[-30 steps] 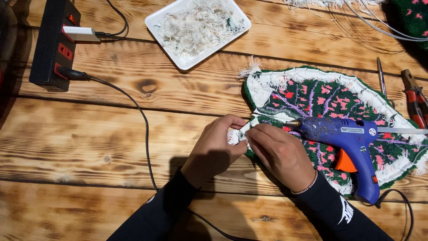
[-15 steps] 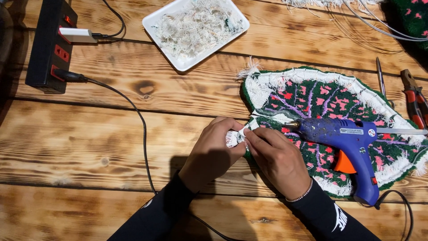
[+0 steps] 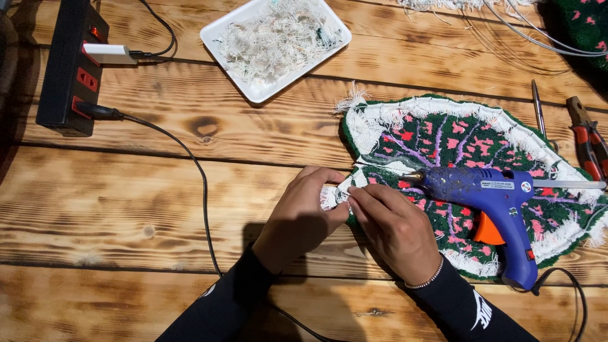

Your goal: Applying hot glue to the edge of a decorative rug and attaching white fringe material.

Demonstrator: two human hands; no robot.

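Observation:
A leaf-shaped tufted rug piece [image 3: 468,139], green with pink and purple marks and a white fabric border, lies back side up on the wooden table. My left hand [image 3: 301,215] and my right hand [image 3: 396,228] meet at its left edge, both pinching the white frayed border fabric [image 3: 332,193] and pressing it down. A blue glue gun [image 3: 494,196] with an orange trigger rests on the rug just right of my right hand, nozzle pointing left toward my fingers.
A white tray [image 3: 253,92] of white thread scraps sits at the back. A black power strip [image 3: 66,69] with plugs lies far left, its black cable [image 3: 202,190] running toward me. Red-handled pliers [image 3: 589,136] and a thin metal tool [image 3: 538,107] lie at the right.
My hands stay at the same spot on the rug edge, fingers shifting slightly on the border fabric. The view has moved a little; the glue gun has not moved.

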